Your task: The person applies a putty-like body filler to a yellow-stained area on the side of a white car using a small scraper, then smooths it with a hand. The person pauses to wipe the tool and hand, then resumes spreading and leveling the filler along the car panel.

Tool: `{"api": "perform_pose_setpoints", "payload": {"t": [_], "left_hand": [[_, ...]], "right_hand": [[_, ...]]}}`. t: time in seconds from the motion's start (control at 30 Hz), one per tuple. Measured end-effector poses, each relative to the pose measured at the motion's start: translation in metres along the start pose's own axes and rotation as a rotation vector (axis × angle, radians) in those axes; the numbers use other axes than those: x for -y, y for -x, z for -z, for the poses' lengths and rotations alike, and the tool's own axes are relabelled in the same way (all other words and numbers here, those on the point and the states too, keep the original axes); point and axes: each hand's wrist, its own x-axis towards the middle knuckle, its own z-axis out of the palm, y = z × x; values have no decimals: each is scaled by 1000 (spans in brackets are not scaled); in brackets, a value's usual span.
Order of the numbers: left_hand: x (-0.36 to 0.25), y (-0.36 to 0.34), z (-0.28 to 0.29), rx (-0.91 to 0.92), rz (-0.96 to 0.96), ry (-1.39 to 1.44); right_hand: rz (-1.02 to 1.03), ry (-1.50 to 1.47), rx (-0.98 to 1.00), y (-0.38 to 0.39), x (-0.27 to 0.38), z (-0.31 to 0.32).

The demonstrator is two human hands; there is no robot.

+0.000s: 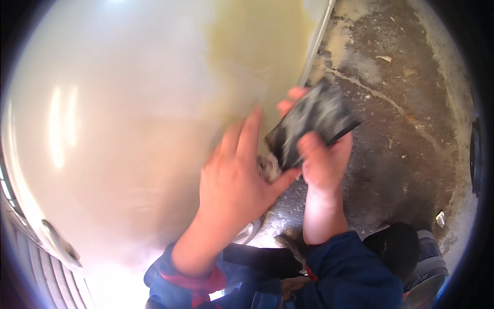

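Observation:
My right hand (325,164) grips a dark flat sheet (318,114) smeared with grey-white residue, which looks like sandpaper. Its thumb lies across the near face, while fingertips show past the far left edge. The sheet is tilted, blurred by motion, and raised at the right side of a glossy cream-white panel (128,195). My left hand (234,172) has its fingers stretched out over the panel, with the thumb reaching toward the sheet's lower corner; whether they touch is unclear. A small greyish crumpled piece (268,167) shows between that thumb and forefinger. On the panel's far part is a yellowish patch (257,36).
A pale edge strip (317,41) borders the panel. Beyond it lies a dark, wet-looking, cracked floor (406,103) with scattered scraps. A shoe (429,286) is at lower right, and a black rounded object (475,157) at the far right. Slats (43,273) curve along the lower left.

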Motion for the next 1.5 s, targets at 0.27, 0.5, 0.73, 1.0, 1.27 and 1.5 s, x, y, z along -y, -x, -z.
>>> {"api": "perform_pose_setpoints", "payload": {"t": [0.27,0.5,0.73,1.0,1.27,1.5], "left_hand": [[0,-90,79,-178,-576,-817],[3,-61,164,290,-733,-1014],[47,-40,199,284,-739,-1133],[53,-42,205,50,-922,-892],[53,-62,196,6,-853,-975],[64,-93,206,3,-820,-1039]], "right_hand": [[63,-130,-559,-23,-47,37],[-85,146,-845,49,-97,30],[-206,46,-781,81,-127,25],[-9,199,-676,88,-136,29],[-71,312,-751,118,-142,26],[-129,575,-853,134,-151,24]]}}
